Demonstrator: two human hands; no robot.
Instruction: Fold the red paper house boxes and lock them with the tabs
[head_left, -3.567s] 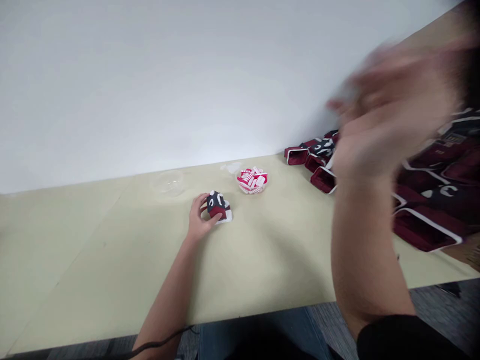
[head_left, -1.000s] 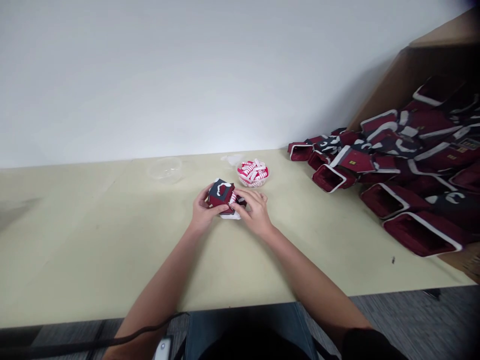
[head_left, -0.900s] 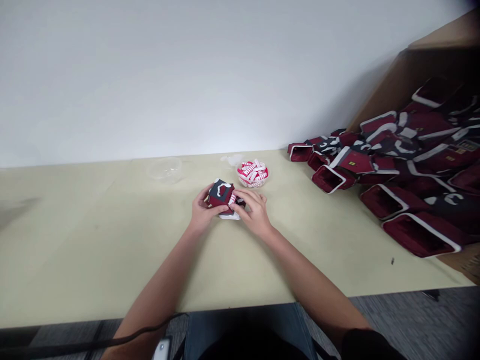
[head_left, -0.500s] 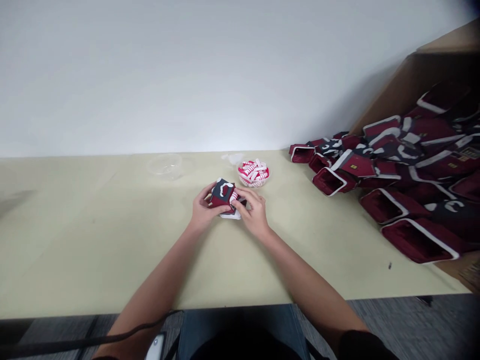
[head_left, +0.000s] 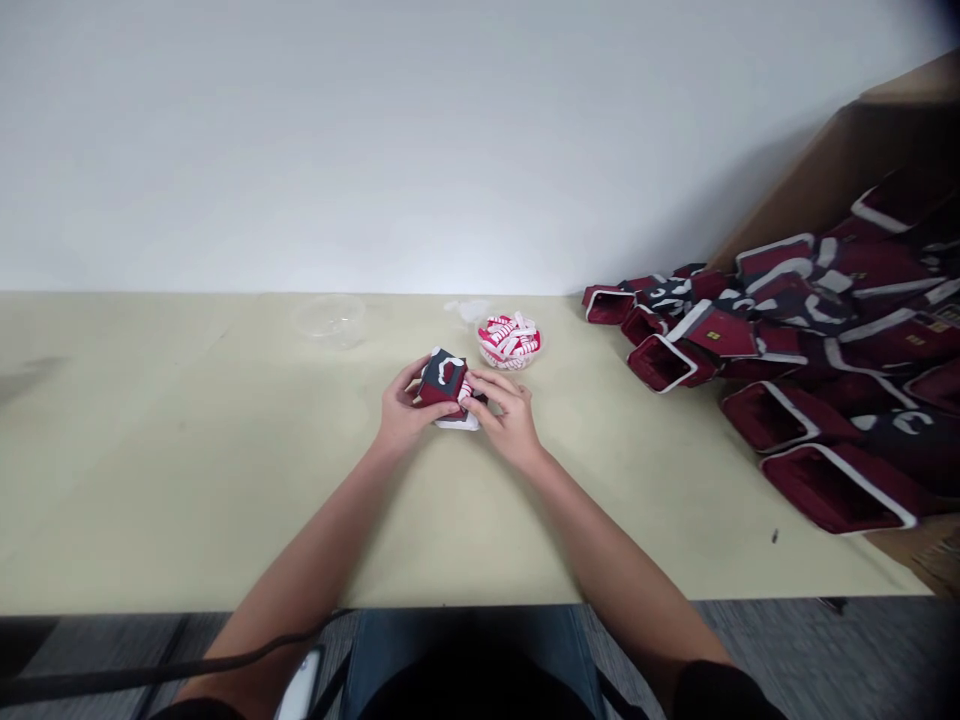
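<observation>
hands: left hand (head_left: 405, 412) curled, gripping maroon-and-navy paper box (head_left: 442, 382); right hand (head_left: 506, 422) curled, fingers pressing its near side | box: held just above bench (head_left: 187, 450), just before glass bowl (head_left: 529, 362) of red-and-white paper pieces (head_left: 510, 340) | heaped maroon boxes (head_left: 780, 415) right of bowl

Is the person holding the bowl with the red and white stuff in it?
No, the left hand and right hand are both on a small dark red and navy box, and the bowl stands apart beyond them.
</observation>
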